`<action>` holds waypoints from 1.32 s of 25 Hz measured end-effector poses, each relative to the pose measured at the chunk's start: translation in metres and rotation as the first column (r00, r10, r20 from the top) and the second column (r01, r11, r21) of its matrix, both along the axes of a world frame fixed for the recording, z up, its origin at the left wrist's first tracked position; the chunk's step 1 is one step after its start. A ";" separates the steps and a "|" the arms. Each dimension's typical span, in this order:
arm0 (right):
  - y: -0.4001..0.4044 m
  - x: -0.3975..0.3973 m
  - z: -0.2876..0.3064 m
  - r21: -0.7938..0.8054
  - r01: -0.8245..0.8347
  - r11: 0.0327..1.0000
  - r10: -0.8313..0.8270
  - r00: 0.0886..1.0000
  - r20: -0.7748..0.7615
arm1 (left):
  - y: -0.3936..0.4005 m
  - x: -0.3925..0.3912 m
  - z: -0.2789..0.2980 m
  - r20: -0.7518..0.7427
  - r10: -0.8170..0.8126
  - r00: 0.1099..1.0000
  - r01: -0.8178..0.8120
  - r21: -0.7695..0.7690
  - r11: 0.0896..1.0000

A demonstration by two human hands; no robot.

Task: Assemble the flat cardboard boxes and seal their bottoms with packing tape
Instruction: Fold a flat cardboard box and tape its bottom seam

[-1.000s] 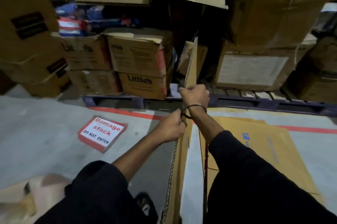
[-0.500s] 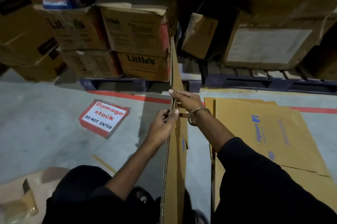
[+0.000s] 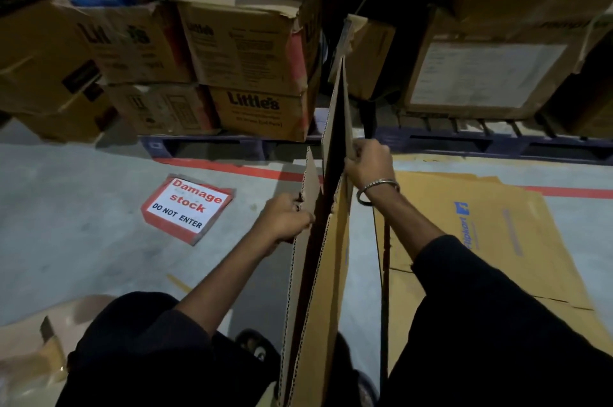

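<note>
The flattened box [image 3: 326, 240] stands on edge between them, left hand [image 3: 285, 219] gripping its near panel, right hand [image 3: 368, 162] the far.

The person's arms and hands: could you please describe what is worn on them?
Both arms wear dark, black-looking sleeves pushed up to about the elbow, leaving the forearms bare. The right hand has a plain silver-coloured metal bangle at the wrist. The left hand shows no glove, and no bangle or watch at its wrist; any ring is too small to tell.
</note>
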State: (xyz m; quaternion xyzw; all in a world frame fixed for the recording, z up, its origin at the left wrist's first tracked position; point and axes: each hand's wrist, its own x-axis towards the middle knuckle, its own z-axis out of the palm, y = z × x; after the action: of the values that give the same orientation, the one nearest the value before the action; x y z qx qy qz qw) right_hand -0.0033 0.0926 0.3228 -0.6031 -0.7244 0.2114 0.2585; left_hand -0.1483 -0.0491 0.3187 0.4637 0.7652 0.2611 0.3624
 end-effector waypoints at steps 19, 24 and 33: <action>-0.076 0.124 0.026 -0.342 0.109 0.933 -0.028 0.972 0.234 | 0.080 -0.165 0.018 -0.102 0.398 0.912 -0.370 0.219 0.903; -0.059 0.107 0.014 -0.345 0.109 0.932 0.008 0.948 0.319 | 0.078 -0.170 0.020 -0.139 0.231 0.963 -0.236 -0.020 0.972; -0.042 0.114 0.016 -0.332 0.091 0.939 -0.038 0.986 0.162 | -0.090 -0.011 0.057 -0.391 -0.042 0.920 0.237 0.468 0.851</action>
State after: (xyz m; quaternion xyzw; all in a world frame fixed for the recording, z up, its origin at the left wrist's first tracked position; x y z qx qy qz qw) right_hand 0.1106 0.0507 0.3387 -0.6765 -0.6747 0.2772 0.1014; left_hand -0.1589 -0.1391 0.3753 0.6380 0.6871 0.3340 0.0969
